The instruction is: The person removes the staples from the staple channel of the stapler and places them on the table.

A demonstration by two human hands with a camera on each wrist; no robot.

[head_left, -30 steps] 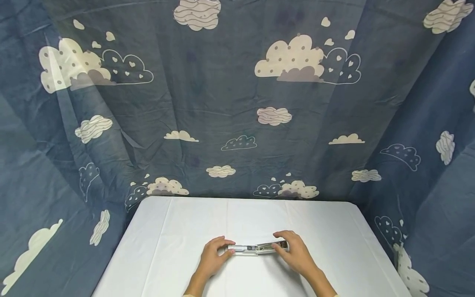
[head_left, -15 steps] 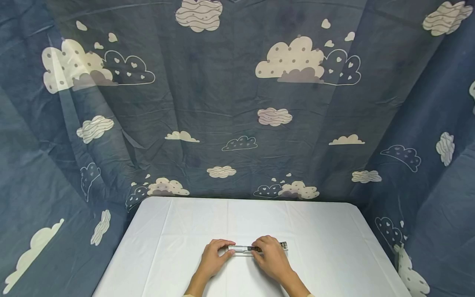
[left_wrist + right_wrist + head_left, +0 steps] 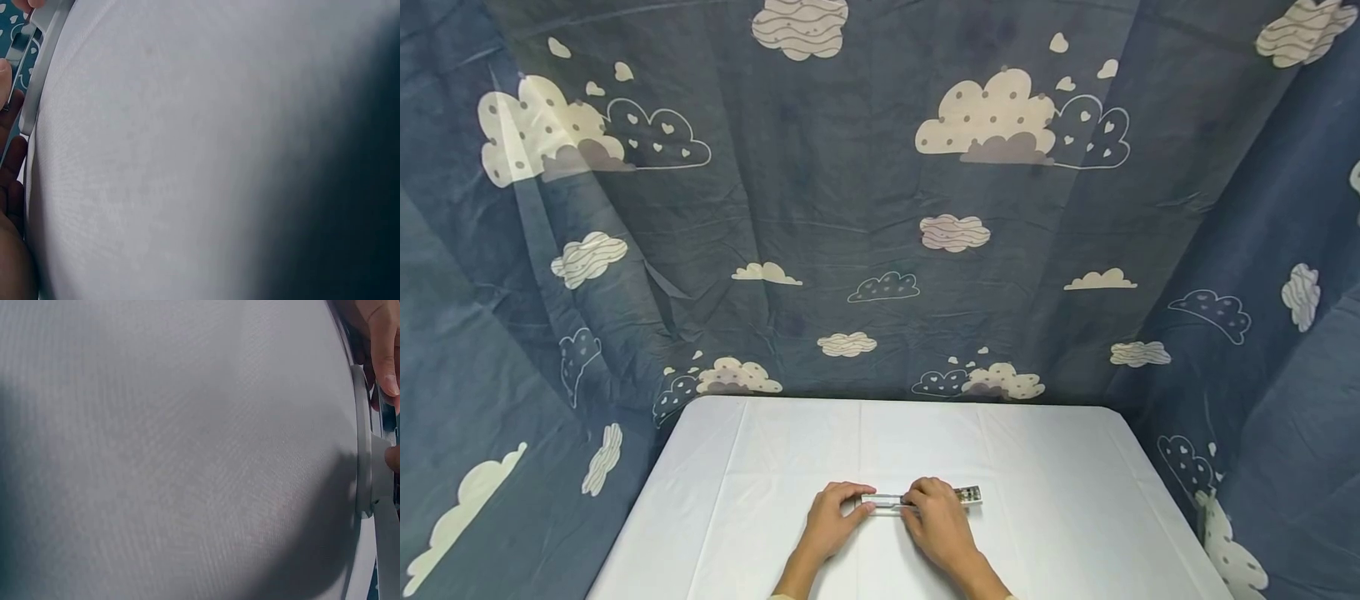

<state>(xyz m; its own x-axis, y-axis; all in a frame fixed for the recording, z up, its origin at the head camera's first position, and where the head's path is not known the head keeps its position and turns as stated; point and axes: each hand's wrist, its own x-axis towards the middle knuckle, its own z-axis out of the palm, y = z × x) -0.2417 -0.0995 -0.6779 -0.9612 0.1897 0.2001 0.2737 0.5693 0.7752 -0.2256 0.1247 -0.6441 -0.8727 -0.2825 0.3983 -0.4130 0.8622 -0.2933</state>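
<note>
White tablecloth [image 3: 760, 508] under me: my left hand [image 3: 829, 521] grips the stapler [image 3: 891, 501] end to steady it, while my right hand [image 3: 936, 521] curls over its middle.

White cloth-covered rectangular table [image 3: 760, 467] with fold creases, dark blue fabric backdrop [image 3: 820, 208] printed with cream and outlined clouds and small hearts, hanging behind the far edge and wrapping round left and right sides.

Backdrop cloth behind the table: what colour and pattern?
Dark blue backdrop cloth printed with cream and outlined clouds and small hearts; the head view shows it best.
</note>
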